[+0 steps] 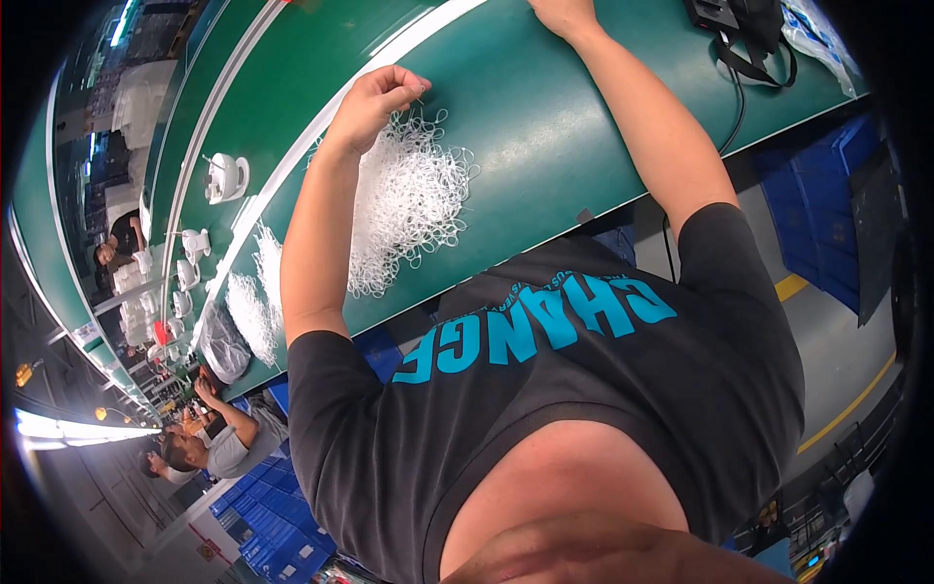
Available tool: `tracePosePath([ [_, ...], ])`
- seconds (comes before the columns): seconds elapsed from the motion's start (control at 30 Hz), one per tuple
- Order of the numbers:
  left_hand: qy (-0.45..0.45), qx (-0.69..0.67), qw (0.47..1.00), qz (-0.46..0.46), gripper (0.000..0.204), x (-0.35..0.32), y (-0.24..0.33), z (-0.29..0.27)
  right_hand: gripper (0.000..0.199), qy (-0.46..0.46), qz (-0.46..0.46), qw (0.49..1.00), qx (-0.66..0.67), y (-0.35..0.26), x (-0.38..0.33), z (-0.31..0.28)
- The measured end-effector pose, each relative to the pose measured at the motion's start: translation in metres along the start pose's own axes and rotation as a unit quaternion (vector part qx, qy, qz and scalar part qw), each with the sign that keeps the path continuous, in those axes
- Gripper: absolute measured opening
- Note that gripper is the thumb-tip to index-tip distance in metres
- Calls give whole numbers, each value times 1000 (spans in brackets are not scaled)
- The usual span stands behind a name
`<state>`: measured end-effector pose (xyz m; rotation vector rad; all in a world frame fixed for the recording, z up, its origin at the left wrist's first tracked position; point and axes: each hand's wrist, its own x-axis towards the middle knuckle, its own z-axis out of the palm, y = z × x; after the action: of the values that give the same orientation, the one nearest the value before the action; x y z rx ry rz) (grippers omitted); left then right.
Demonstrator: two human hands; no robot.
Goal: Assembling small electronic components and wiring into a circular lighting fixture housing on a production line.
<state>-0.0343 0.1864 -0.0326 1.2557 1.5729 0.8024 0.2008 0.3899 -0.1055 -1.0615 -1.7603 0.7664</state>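
Note:
A heap of thin white looped cords [413, 200] lies on the green table [525, 127], under and beside my left forearm. Over the far edge of the heap, my left hand [377, 105] is closed in a pinch. A thin white strand shows just below its fingertips, seemingly one of the looped cords. My right hand [566, 14] reaches to the far side of the table at the top rim of the picture. Its fingers are cut off there, so their pose and anything in them are hidden.
Another white cord pile [255, 316] and a clear plastic bag [224, 346] lie further left. White devices [227, 178] stand along the green conveyor [292, 68]. A black device with a strap [744, 39] sits at far right. Blue crates [812, 214] stand beside the table; co-workers [229, 443] sit left.

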Motion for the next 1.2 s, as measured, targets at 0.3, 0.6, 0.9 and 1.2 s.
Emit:
tracePosePath([
  [0.3, 62, -70, 995, 23, 17, -54, 18, -58, 26, -33, -1, 999, 32, -14, -4, 3],
  [0.6, 243, -324, 911, 79, 11, -129, -22, -148, 24, -48, 36, 996, 60, -29, -11, -2],
  [0.9, 514, -156, 840, 75, 16, -174, -77, -294, 19, -25, 28, 997, 74, -39, -13, 4],
  [1.2, 607, -180, 773, -30, 22, -159, -187, -439, 19, -26, 26, 999, 6, -53, -9, 24],
])
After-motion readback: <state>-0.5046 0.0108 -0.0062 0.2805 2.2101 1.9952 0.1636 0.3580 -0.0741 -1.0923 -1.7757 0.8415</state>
